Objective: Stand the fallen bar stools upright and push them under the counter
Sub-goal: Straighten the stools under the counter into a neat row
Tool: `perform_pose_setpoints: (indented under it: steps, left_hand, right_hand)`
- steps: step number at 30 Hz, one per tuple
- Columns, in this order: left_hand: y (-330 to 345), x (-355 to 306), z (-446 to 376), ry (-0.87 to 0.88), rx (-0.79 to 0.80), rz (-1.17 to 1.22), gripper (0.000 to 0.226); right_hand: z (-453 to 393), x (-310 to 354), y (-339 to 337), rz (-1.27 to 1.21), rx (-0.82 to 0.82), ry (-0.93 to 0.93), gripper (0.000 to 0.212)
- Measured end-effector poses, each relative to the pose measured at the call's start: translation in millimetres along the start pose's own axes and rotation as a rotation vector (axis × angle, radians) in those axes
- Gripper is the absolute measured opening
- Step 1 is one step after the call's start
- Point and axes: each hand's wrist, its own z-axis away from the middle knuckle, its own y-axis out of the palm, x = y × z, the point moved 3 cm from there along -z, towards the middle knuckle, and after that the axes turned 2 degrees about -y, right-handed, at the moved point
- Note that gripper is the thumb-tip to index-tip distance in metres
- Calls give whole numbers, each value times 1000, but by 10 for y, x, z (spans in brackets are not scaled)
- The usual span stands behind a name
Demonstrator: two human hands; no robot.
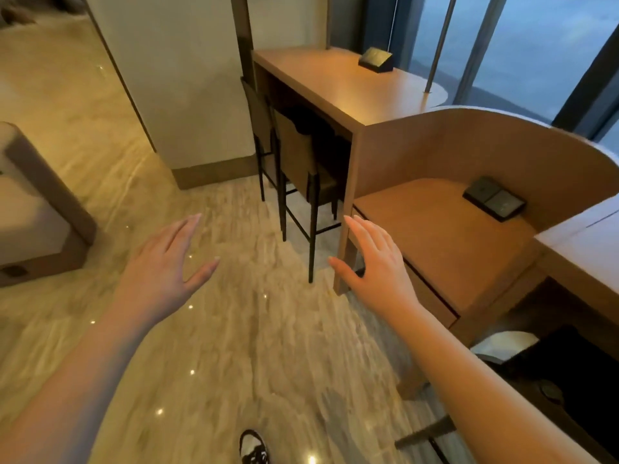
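Note:
Two bar stools stand upright, tucked under the high wooden counter (pixel 335 82). The nearer stool (pixel 301 169) has a brown back and thin black legs; the farther stool (pixel 259 118) stands just behind it against the wall. My left hand (pixel 160 272) hovers over the floor with straight fingers and holds nothing. My right hand (pixel 371 259) is likewise flat and empty, in front of the counter's end panel and a short way from the nearer stool's legs.
A lower desk (pixel 452 239) with a curved wooden screen stands to the right, with a black socket box (pixel 494 202) on it. Another socket box (pixel 375 60) sits on the counter. A padded seat (pixel 37 209) is at left. My shoe (pixel 254 447) shows on the marble floor.

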Motion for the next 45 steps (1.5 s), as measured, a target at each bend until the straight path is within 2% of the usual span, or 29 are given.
perform_pose_setpoints:
  steps: [3, 7, 16, 25, 31, 39, 45]
  left_hand:
    - [87, 424, -563, -18, 8, 0, 84]
    - [86, 978, -1337, -16, 19, -5, 87]
    - [153, 1807, -3088, 75, -11, -16, 88]
    - [567, 1790, -5140, 208, -85, 13, 87]
    - [805, 1791, -6422, 253, -96, 6, 83]
    - [1431, 1955, -7705, 393, -1, 80, 85]
    - [1963, 2207, -8653, 576, 58, 151, 84]
  right_hand:
    - [-631, 65, 407, -5, 35, 11, 76]
    - [-1422, 189, 845, -16, -4, 25, 76]
    - [-3128, 302, 1423, -42, -72, 45, 77]
    - [-4957, -281, 1805, -31, -188, 73, 75]
    - [-6000, -580, 1876, -3, -207, 120, 75]
    - [-6724, -929, 2103, 87, -265, 268, 74]
    - [-7246, -1026, 2607, 176, -330, 449, 75]
